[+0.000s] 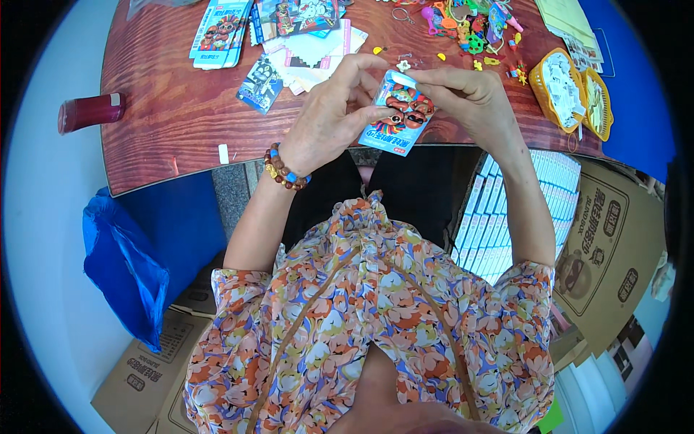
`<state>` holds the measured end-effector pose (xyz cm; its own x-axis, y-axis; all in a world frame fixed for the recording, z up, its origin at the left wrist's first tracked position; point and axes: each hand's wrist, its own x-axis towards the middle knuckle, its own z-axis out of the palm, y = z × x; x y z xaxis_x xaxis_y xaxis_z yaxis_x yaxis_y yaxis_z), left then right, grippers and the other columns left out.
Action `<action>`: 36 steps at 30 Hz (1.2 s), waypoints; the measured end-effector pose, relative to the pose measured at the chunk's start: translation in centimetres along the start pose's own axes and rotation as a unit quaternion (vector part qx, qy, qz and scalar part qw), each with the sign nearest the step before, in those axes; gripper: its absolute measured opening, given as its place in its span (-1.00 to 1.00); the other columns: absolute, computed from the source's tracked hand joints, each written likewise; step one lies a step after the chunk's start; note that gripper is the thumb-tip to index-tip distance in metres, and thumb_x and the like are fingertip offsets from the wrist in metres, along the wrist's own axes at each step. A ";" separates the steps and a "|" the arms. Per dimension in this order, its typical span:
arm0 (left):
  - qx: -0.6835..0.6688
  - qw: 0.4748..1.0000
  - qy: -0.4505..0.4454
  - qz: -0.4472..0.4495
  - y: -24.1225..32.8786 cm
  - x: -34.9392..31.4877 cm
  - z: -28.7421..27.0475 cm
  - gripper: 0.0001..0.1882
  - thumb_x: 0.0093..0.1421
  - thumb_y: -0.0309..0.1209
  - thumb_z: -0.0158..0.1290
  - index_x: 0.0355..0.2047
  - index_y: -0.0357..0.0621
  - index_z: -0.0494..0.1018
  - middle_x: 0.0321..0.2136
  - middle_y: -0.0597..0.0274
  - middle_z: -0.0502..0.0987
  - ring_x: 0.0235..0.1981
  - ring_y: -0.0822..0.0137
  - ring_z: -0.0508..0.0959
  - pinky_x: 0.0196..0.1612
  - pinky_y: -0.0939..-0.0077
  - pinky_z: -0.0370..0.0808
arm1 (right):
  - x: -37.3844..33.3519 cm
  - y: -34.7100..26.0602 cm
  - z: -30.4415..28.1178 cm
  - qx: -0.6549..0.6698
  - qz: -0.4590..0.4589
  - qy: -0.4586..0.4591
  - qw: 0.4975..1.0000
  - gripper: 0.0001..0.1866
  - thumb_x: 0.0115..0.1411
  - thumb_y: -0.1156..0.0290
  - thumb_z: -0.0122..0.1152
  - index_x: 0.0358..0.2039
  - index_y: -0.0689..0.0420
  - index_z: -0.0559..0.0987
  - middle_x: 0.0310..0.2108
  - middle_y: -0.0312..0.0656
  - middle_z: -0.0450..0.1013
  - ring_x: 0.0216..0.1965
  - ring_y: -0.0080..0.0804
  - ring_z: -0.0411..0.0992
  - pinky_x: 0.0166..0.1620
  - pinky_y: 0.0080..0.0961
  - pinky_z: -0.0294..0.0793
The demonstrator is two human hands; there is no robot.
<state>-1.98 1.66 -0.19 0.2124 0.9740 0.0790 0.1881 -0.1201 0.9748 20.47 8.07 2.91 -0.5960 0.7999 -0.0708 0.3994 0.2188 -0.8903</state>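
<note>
A small blue box [396, 129] printed with red cartoon faces is held just over the table's near edge. My left hand [329, 112], with a beaded bracelet on its wrist, grips the box from the left, its thumb pressed across the front. At the box's upper right corner, the fingers of my right hand [470, 101] pinch together by the pale top end. Whether they hold a flap or something small there is hidden. Close beyond my fingertips lies a tiny white flower-shaped piece [403, 65] on the wood-grain table [173, 94].
Flat blue boxes [221, 36] are stacked at the far left, near printed cards [260, 83]. Colourful small toys [470, 29] are heaped far right, beside yellow baskets [557, 87] of paper slips. A red jar [90, 113] lies at the left edge. Packed boxes [506, 210] fill a carton below right.
</note>
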 end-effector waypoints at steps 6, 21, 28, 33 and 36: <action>0.014 1.000 0.002 -0.008 -0.5 -0.1 -0.1 -0.44 0.14 -0.46 0.26 0.12 -0.14 0.27 -0.36 0.16 0.57 -0.39 0.36 0.64 -0.38 0.46 0.54 | -0.1 0.0 0.4 -0.023 0.019 -0.005 1.000 -0.75 0.30 0.52 0.16 -0.03 0.16 0.65 -0.27 -0.33 0.63 -0.25 -0.72 0.51 -0.20 -0.70 0.52; -0.014 0.999 -0.006 -0.033 -1.0 -0.1 0.4 -0.48 0.14 -0.47 0.25 0.09 -0.14 0.32 -0.36 0.16 0.56 -0.36 0.36 0.64 -0.35 0.47 0.56 | -0.9 0.8 0.7 -0.060 -0.039 0.023 0.997 -0.75 0.27 0.54 0.17 -0.06 0.21 0.65 -0.26 -0.19 0.64 -0.25 -0.60 0.56 -0.17 -0.63 0.54; -0.010 0.999 0.019 -0.033 -0.7 -0.3 1.1 -0.43 0.13 -0.52 0.24 0.16 -0.08 0.34 -0.36 0.15 0.55 -0.37 0.35 0.63 -0.34 0.46 0.57 | -1.9 0.5 1.0 -0.174 -0.131 0.020 0.976 -0.70 0.25 0.54 0.18 0.01 0.23 0.58 -0.13 -0.07 0.60 -0.13 -0.36 0.59 -0.08 -0.48 0.55; -0.026 0.999 0.008 -0.022 -1.8 -0.9 2.0 -0.44 0.16 -0.58 0.19 0.19 -0.05 0.39 -0.36 0.25 0.54 -0.43 0.51 0.56 -0.36 0.58 0.53 | -2.7 1.2 1.9 -0.246 -0.164 0.054 0.954 -0.65 0.26 0.55 0.17 0.07 0.19 0.55 -0.05 -0.12 0.58 -0.07 -0.38 0.58 -0.04 -0.45 0.57; -0.027 0.999 0.037 -0.009 -1.4 -0.7 2.2 -0.46 0.17 -0.58 0.18 0.18 -0.06 0.40 -0.32 0.27 0.54 -0.43 0.56 0.53 -0.37 0.63 0.51 | -3.2 1.5 1.7 0.075 0.055 0.077 0.993 -0.61 0.21 0.62 0.19 0.08 0.15 0.58 -0.02 -0.23 0.54 -0.07 -0.51 0.53 -0.03 -0.55 0.58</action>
<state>-0.30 0.74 -2.07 0.1370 0.9877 0.0749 0.1393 -0.0941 0.9858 21.80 4.91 0.99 -0.4366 0.8926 -0.1127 0.3420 0.0488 -0.9384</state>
